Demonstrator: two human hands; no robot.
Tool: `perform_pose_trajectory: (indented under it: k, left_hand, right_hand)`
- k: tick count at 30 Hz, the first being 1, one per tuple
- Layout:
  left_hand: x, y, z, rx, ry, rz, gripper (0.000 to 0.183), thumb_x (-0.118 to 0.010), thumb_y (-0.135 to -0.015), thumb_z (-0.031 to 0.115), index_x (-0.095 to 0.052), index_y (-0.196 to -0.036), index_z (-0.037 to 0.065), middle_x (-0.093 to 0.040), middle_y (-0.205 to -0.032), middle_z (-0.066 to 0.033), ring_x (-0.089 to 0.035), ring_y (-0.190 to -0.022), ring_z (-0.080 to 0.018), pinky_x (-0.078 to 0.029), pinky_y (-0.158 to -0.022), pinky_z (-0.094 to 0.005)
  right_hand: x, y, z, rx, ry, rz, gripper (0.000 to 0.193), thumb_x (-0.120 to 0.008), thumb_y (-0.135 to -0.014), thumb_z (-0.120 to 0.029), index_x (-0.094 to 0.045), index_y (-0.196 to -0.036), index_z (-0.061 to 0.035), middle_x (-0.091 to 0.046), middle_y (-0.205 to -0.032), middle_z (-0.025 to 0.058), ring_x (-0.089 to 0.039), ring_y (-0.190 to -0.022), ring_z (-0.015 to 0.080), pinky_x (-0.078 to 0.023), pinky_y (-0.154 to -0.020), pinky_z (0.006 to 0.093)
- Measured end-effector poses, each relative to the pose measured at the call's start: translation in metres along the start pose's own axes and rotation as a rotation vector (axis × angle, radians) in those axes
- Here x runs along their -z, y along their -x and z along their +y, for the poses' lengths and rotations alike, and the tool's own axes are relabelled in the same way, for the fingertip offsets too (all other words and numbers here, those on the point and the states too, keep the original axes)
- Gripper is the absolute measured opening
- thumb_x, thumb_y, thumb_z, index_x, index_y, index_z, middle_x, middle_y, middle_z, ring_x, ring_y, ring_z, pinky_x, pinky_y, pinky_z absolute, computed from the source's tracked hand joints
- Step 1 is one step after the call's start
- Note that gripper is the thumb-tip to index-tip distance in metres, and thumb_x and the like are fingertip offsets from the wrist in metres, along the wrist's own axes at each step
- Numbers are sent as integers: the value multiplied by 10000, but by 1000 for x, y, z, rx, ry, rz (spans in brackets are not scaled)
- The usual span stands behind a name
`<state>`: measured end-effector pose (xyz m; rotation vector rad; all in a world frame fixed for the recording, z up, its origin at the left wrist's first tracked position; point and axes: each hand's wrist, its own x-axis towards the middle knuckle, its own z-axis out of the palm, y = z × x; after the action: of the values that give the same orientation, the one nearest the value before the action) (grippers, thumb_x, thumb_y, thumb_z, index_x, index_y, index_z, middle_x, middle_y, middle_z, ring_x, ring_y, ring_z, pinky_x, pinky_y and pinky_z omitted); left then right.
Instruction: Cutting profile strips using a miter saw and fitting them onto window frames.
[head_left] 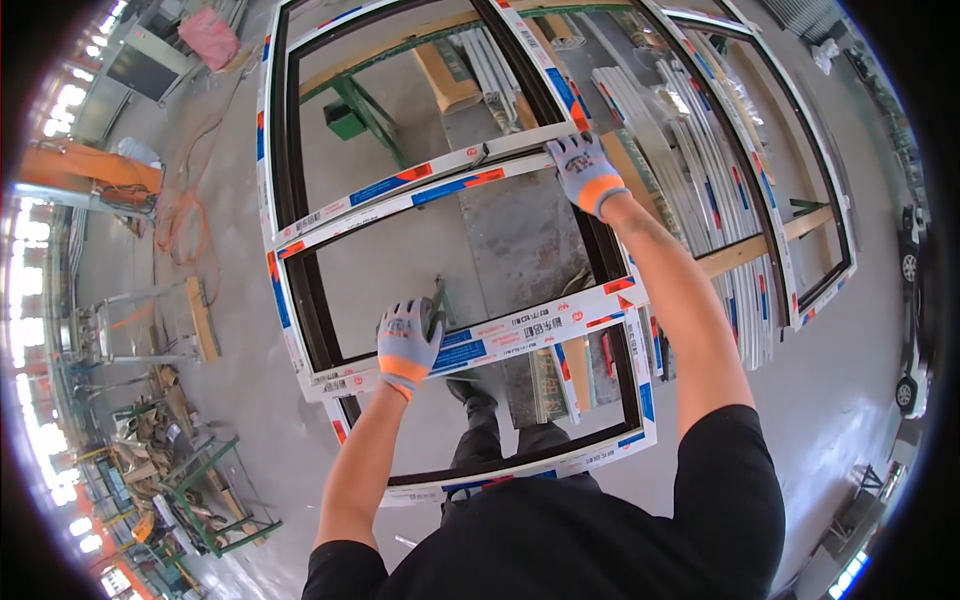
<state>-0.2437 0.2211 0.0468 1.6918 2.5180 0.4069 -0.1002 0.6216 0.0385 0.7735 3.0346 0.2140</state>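
My left hand (408, 340), in a grey and orange work glove, is over the near rail of a dark window frame (520, 328) wrapped in white, blue and red film. Its fingers are curled. A narrow dark green piece (438, 298) shows beside them; I cannot tell whether it is held or lies behind. My right arm reaches farther out. My right hand (583, 170), gloved alike, grips the frame at its far right corner, fingertips over the rail. Another wrapped frame (390, 183) adjoins on the far side.
Under the frames are a green trestle (365, 115) and bundled metal profiles (690, 150). More frame (560, 462) crosses in front of my legs. Another large frame (835, 205) extends right. Orange hoses (185, 225) trail over the floor at left, near a green rack (225, 500) with scraps.
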Motion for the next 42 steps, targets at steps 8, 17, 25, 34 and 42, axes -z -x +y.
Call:
perform_pose_trajectory:
  k: [8, 17, 25, 34, 42]
  left_hand:
    - [9, -12, 15, 41, 104, 56, 194, -640, -858, 247, -654, -950, 77, -658, -928, -141, -615, -912, -358, -500, -807, -473]
    - [-4, 3, 6, -39, -3, 193, 171, -656, -840, 213, -650, -949, 81, -650, -925, -148, -614, -912, -360, -494, -820, -480]
    - [-5, -1, 4, -34, 14, 131, 123, -644, -840, 181, -652, -907, 79, -652, -900, -147, -616, -878, -361, -495, -813, -470]
    - [-10, 6, 6, -1, -13, 176, 97, -631, -845, 187, -660, -880, 101, -661, -885, -126, -622, -878, -347, -492, -799, -450]
    - [-3, 4, 17, 78, -37, 105, 173, -638, -865, 225, -675, -963, 87, -687, -1003, -153, -639, -970, -345, -500, -883, -448]
  right_hand:
    - [2, 30, 1, 97, -33, 67, 138, -535, -853, -156, -657, -902, -114, -706, -852, 138, -697, -825, 320, -497, -820, 464]
    - [20, 148, -39, -209, -548, 126, 205, -697, -757, -341, -649, -821, -152, -676, -794, 88, -659, -809, 308, -470, -863, 420]
    - [37, 200, -62, -224, -542, 224, 249, -692, -773, -304, -654, -942, -125, -654, -946, 77, -621, -976, 272, -468, -908, 397]
    - [37, 202, -62, -204, -462, 97, 345, -703, -787, -329, -655, -1052, -114, -642, -1010, 72, -604, -1015, 273, -495, -873, 399]
    - [33, 204, -60, -201, -432, 90, 352, -692, -795, -311, -650, -1076, -103, -641, -1001, 76, -600, -1018, 275, -483, -884, 392]
